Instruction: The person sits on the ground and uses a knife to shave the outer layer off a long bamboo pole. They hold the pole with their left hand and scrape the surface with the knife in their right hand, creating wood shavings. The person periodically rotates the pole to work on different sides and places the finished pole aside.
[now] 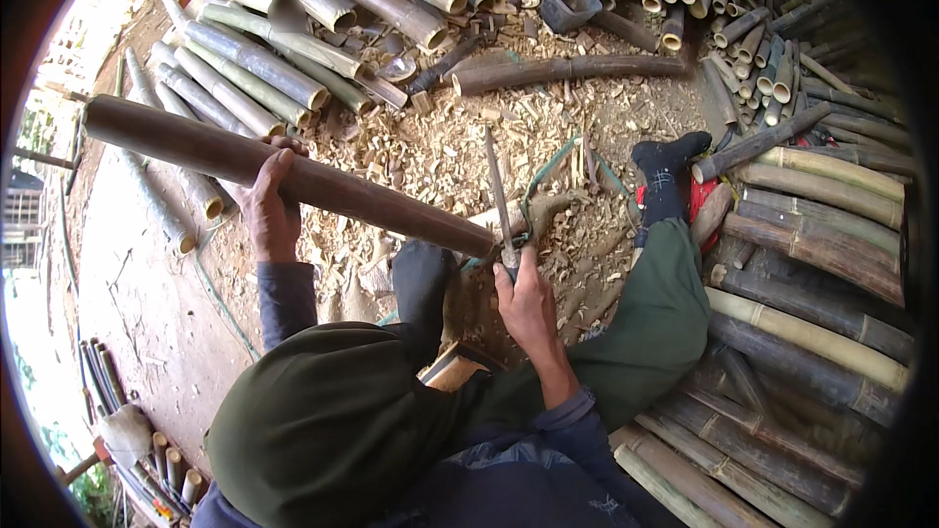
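A thick brown bamboo tube point(377, 198) slants across in front of me, its far end up at the left and its near end low by my right hand. My left hand point(273, 207) is wrapped round the tube left of its middle. In my right hand point(528, 308) is a knife point(498, 181), held by its dark handle. Its long narrow blade points away from me, close by the tube's right end. Whether the blade touches the tube, I cannot tell.
Cut bamboo tubes point(259, 64) lie stacked at the far left, with more bamboo point(822, 235) piled along the right. Wood chips point(421, 152) cover the ground between my dark-socked feet point(665, 181). A longer bamboo pole point(577, 71) and a dark plastic container point(570, 6) lie beyond.
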A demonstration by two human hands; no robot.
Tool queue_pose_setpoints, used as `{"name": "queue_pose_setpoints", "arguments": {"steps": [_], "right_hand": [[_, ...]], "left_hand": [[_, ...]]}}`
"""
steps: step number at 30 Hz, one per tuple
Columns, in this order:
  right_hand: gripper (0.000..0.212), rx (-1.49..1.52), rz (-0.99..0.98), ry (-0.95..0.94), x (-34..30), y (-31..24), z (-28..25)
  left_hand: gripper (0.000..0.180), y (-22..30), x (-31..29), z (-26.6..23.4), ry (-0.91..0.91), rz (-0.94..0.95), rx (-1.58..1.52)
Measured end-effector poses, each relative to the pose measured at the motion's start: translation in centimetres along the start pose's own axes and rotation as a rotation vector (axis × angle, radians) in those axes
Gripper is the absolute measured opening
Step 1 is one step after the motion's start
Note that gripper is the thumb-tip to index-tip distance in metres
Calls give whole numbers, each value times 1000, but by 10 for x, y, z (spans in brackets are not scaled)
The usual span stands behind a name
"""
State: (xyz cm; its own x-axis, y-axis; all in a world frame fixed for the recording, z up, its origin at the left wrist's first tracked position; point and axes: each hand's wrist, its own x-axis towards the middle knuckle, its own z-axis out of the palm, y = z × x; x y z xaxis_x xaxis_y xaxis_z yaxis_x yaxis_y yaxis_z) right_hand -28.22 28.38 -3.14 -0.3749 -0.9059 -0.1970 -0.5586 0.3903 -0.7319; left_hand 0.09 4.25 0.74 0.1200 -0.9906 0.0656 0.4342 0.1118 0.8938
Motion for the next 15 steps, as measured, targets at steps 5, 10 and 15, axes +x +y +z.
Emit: {"name": "queue_pose_setpoints", "arguments": {"steps": [5, 10, 15], "right_hand": [[33, -55, 84, -23, -3, -8, 9], [36, -94, 111, -83, 3, 45, 24], [30, 76, -107, 103, -6, -36, -13]], "left_hand": [[46, 7, -8, 0, -108, -21, 8], [41, 4, -1, -12, 107, -90, -157], [39, 0, 0, -10, 348, -7, 63]]}}
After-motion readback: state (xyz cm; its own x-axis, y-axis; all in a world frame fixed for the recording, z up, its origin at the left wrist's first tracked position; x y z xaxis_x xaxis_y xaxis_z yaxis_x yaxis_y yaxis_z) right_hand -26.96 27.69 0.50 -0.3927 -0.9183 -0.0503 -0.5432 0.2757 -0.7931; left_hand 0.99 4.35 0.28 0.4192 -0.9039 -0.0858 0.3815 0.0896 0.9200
